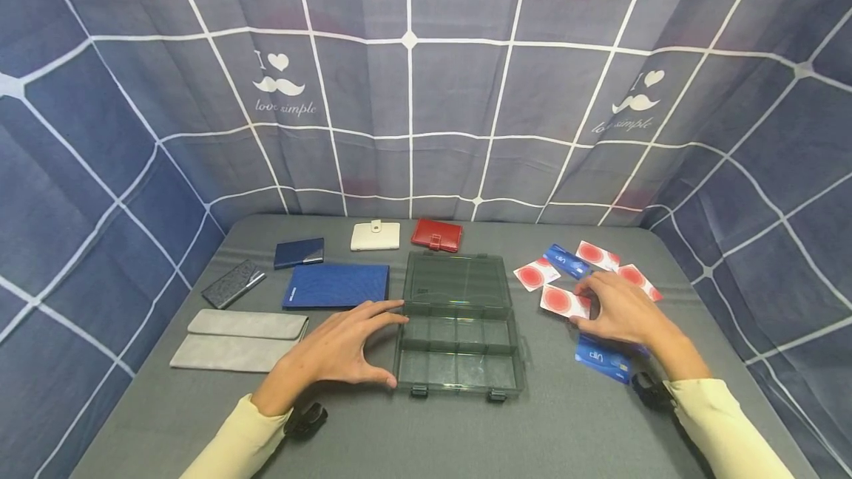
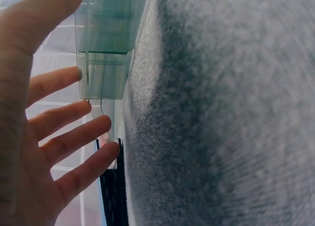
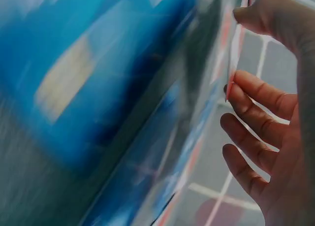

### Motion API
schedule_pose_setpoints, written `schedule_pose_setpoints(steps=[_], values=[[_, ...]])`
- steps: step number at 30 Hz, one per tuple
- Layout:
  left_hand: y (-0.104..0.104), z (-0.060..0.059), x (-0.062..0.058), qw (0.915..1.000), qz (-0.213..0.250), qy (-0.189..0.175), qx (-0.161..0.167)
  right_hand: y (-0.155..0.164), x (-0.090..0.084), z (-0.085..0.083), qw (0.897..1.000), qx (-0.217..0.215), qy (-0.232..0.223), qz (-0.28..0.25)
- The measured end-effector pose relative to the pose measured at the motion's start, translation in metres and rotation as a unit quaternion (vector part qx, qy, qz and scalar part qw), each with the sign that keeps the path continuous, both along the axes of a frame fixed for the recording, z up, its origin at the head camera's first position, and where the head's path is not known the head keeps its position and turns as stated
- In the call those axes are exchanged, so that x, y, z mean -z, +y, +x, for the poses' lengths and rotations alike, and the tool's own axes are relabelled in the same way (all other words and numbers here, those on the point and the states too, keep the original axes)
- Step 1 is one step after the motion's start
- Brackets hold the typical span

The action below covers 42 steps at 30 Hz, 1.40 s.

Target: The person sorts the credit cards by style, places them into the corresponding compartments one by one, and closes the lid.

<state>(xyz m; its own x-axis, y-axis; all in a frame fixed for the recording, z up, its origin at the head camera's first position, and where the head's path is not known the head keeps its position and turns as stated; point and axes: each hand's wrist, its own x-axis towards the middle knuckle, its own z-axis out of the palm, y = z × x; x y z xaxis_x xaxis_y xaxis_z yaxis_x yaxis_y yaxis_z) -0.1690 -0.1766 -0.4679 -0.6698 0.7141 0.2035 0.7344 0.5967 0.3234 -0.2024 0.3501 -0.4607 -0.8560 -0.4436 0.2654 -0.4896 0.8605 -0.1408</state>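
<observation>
The open plastic box [image 1: 458,331] lies in the middle of the gray table [image 1: 566,435], lid flat behind it, w/ empty compartments. The left hand [image 1: 339,350] is at the box's left edge: fingers spread, thumb near the front corner, index fingertip at the hinge line. It looks relaxed, not grasping; the left wrist view shows straight fingers [image 2: 74,137] just beside the box wall.

The right hand [image 1: 622,309] is on the right side, over the cards. Its thumb and fingers pinch the edge of a white card w/ red circle [image 1: 564,301]; the right wrist view shows a thin card edge between thumb and index finger. More red-circle cards [image 1: 597,253] and blue cards [image 1: 602,359] lie around this hand, the nearest blue one just beside the wrist.

Left of the box: blue notebook [image 1: 336,285], gray pouches [image 1: 239,338]. Behind: a white wallet [image 1: 376,235] and a red wallet [image 1: 435,235].
</observation>
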Motion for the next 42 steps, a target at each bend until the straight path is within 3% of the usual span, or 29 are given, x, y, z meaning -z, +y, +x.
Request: schedule_pose_setpoints(steps=[11, 20, 42], values=[[0.0, -0.001, 0.002, 0.9998, 0.016, 0.005, -0.003, -0.101, -0.027, 0.012, 0.993, -0.11, 0.038, -0.006], [-0.001, -0.004, 0.002, 0.9997, 0.025, -0.007, -0.005, -0.177, -0.031, 0.009, 0.983, -0.177, 0.031, 0.03], [-0.004, -0.006, 0.003, 0.9986, 0.041, -0.032, -0.005, -0.237, -0.027, 0.006, 0.966, -0.214, 0.078, 0.121]])
